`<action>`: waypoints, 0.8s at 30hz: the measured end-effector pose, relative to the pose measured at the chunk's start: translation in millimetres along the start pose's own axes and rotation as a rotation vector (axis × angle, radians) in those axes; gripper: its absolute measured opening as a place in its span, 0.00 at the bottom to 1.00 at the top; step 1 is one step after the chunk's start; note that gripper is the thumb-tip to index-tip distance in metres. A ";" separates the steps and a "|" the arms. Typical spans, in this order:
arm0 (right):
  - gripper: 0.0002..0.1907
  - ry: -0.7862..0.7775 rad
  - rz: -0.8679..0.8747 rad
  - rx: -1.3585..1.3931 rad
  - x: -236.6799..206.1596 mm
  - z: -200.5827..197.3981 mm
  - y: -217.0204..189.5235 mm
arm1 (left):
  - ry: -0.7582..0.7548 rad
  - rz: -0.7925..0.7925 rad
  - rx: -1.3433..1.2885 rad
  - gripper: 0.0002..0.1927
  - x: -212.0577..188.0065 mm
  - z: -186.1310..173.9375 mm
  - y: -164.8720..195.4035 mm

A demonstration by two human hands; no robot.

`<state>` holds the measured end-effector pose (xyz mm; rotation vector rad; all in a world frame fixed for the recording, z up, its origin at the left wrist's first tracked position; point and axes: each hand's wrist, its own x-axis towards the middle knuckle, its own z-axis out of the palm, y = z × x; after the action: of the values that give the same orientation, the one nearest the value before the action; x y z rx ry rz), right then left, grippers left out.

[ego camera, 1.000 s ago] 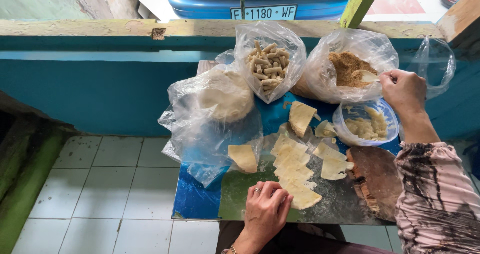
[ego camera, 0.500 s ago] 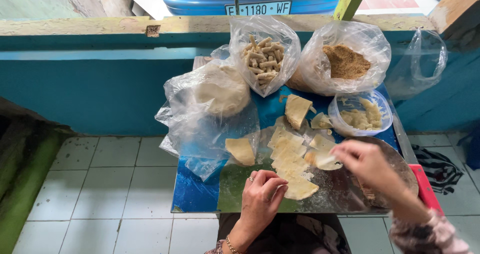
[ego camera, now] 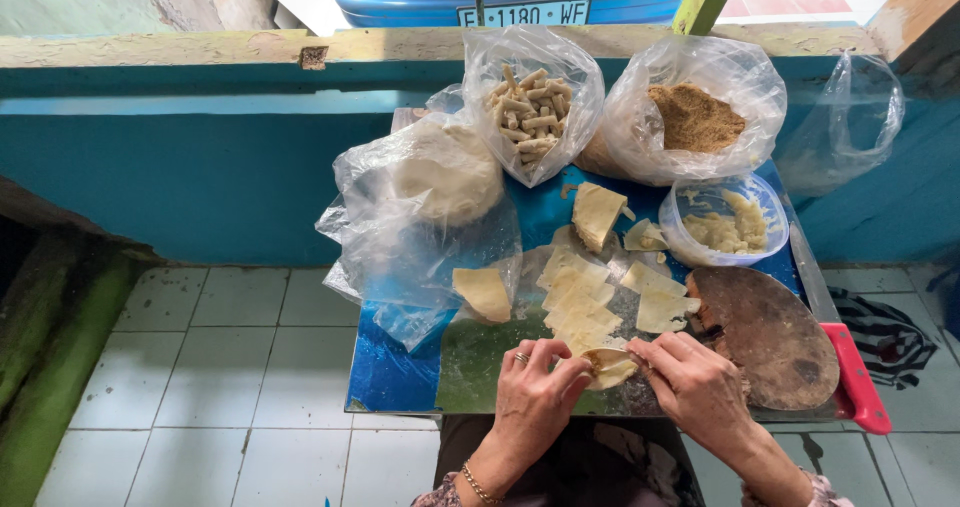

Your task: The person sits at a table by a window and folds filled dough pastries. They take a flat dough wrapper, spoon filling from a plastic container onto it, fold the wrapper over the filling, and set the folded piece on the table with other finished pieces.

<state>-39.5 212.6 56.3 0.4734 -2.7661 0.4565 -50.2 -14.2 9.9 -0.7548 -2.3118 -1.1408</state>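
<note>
My left hand and my right hand both pinch one pale dough wrapper at the near edge of a small blue table. The wrapper is folded between my fingertips. Just beyond it lies a row of several flat wrappers. More loose wrappers lie to the right, and one thicker piece rests further back. A clear bowl of pale filling stands right of the row.
A bag of dough, a bag of rolled sticks and a bag of brown crumbs stand at the back. A round wooden board and a red-handled tool lie right. White floor tiles spread left; a teal wall rises behind.
My right hand came down from the back right bags to the near edge and joined my left hand on one wrapper, which is now lifted and folded.
</note>
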 end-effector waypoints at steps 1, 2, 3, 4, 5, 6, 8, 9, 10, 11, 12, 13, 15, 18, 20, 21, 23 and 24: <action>0.16 0.006 -0.014 -0.010 -0.8 -0.7 -1.1 | 0.003 0.022 0.016 0.11 -0.1 1.1 0.6; 0.17 0.012 -0.025 -0.020 -2.1 -1.4 -1.3 | 0.001 0.009 0.004 0.11 -0.5 1.8 0.6; 0.18 0.034 -0.048 -0.040 -3.2 -2.0 -1.9 | 0.001 -0.005 -0.008 0.10 -0.8 2.1 0.6; 0.19 0.057 -0.072 -0.060 -4.4 -2.3 -1.5 | 0.003 -0.018 -0.020 0.10 -0.4 3.4 0.3; 0.20 0.081 -0.094 -0.081 -5.5 -2.5 -1.4 | 0.012 -0.040 -0.028 0.10 -0.1 3.9 -0.4; 0.20 0.081 -0.095 -0.077 -6.3 -2.0 -0.9 | 0.020 -0.063 -0.036 0.09 0.0 4.3 -1.0; 0.21 0.080 -0.095 -0.067 -7.5 -1.0 0.0 | 0.019 -0.097 -0.043 0.09 0.2 5.0 -1.5; 0.22 0.090 -0.098 -0.072 -8.0 -0.2 0.6 | 0.012 -0.108 -0.041 0.09 0.5 5.3 -1.7; 0.22 0.098 -0.103 -0.076 -8.6 0.0 1.2 | 0.006 -0.121 -0.038 0.09 0.4 5.5 -1.6; 0.23 0.107 -0.109 -0.080 -9.3 0.6 1.6 | 0.003 -0.129 -0.035 0.09 0.4 5.8 -1.2; 0.24 0.108 -0.114 -0.082 -9.9 0.2 2.7 | -0.002 -0.135 -0.033 0.09 1.0 6.0 -1.2; 0.25 0.108 -0.116 -0.085 -11.1 -0.4 3.4 | -0.007 -0.139 -0.032 0.09 1.3 6.2 -1.1; 0.27 0.121 -0.132 -0.094 -12.6 -1.2 5.0 | -0.002 -0.138 -0.038 0.09 2.8 6.9 -0.9; 0.29 0.135 -0.145 -0.105 -15.9 -1.2 6.1 | -0.016 -0.144 -0.037 0.09 3.1 6.7 0.8; 0.29 0.127 -0.131 -0.104 -16.3 0.5 6.8 | -0.032 -0.156 -0.039 0.10 3.7 6.7 2.3; 0.27 0.129 -0.127 -0.091 -16.0 1.7 7.3 | -0.041 -0.167 -0.042 0.12 4.8 7.1 2.9; 0.24 0.129 -0.118 -0.065 -14.5 4.6 7.9 | -0.045 -0.185 -0.040 0.15 5.7 8.4 6.3; 0.23 0.122 -0.098 -0.055 -14.0 5.3 8.2 | -0.040 -0.190 -0.033 0.17 7.6 9.8 7.7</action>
<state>-31.1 221.9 44.6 0.5462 -2.6182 0.3719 -52.4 -0.2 13.4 -0.5836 -2.4454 -1.2590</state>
